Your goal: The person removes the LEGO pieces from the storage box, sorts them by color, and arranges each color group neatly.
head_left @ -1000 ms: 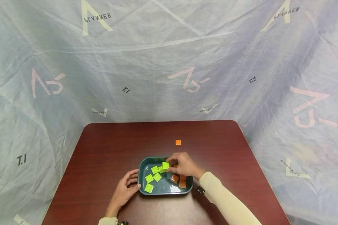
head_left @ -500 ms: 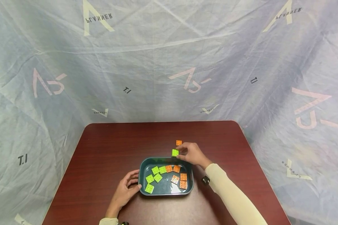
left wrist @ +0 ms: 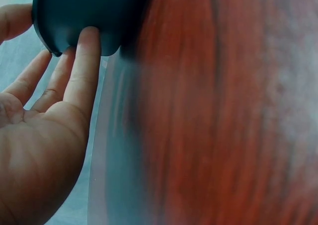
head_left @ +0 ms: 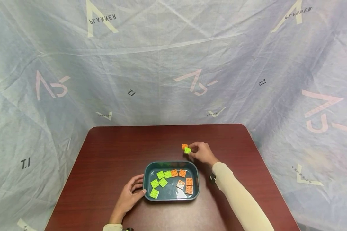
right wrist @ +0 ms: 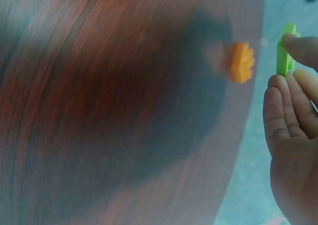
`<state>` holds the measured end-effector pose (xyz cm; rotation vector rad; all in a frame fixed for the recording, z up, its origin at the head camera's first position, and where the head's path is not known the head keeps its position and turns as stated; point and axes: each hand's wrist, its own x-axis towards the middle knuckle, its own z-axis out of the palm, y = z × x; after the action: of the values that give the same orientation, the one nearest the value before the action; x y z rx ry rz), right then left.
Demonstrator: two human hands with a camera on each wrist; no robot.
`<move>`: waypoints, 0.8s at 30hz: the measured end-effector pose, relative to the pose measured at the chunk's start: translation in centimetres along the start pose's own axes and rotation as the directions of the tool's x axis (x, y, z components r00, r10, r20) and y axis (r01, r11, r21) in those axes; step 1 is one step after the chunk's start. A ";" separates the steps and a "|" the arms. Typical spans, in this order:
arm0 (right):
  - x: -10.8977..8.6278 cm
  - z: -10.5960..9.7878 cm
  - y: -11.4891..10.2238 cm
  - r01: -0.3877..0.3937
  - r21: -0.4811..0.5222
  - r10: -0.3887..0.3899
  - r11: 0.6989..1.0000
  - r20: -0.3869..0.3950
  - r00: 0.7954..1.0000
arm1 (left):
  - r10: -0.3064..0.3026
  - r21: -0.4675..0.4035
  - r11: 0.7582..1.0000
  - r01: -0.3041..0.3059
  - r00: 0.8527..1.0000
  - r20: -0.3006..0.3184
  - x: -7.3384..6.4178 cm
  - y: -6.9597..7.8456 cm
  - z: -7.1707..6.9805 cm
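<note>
My right hand point(head_left: 203, 153) pinches a lime-green toy building brick point(head_left: 187, 150) between thumb and fingers, beyond the far rim of the tray. Right behind that brick lies a single orange brick point(head_left: 184, 146) on the table. The right wrist view shows the green brick point(right wrist: 284, 58) held on edge, close to the orange brick point(right wrist: 241, 62). At the left end of the dark teal tray point(head_left: 169, 193), my left hand point(head_left: 128, 196) rests with spread fingers and thumb against the wall. The left wrist view has its fingertips touching the tray's outside point(left wrist: 64, 16).
Inside the tray, several green bricks point(head_left: 163, 183) lie on the left and several orange bricks point(head_left: 189, 182) on the right. The tray stands on a dark red wooden table point(head_left: 118, 144). Pale printed sheeting point(head_left: 162, 64) hangs behind and around the table.
My right hand has carried the green brick out of the tray, over its far rim and back to the right, beside the lone orange brick. The left hand has stayed at the tray.
</note>
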<state>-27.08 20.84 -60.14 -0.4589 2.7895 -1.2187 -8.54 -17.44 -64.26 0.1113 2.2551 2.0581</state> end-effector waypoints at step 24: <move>-0.7 -1.9 5.1 -0.016 -0.120 0.024 0.993 0.061 0.998 | 0.011 0.007 1.000 -0.011 1.000 0.012 0.0 -0.1 0.0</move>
<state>-27.97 25.66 -62.56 -0.4668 2.8175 -1.0190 -8.54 -17.45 -64.36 0.1362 2.2601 2.0502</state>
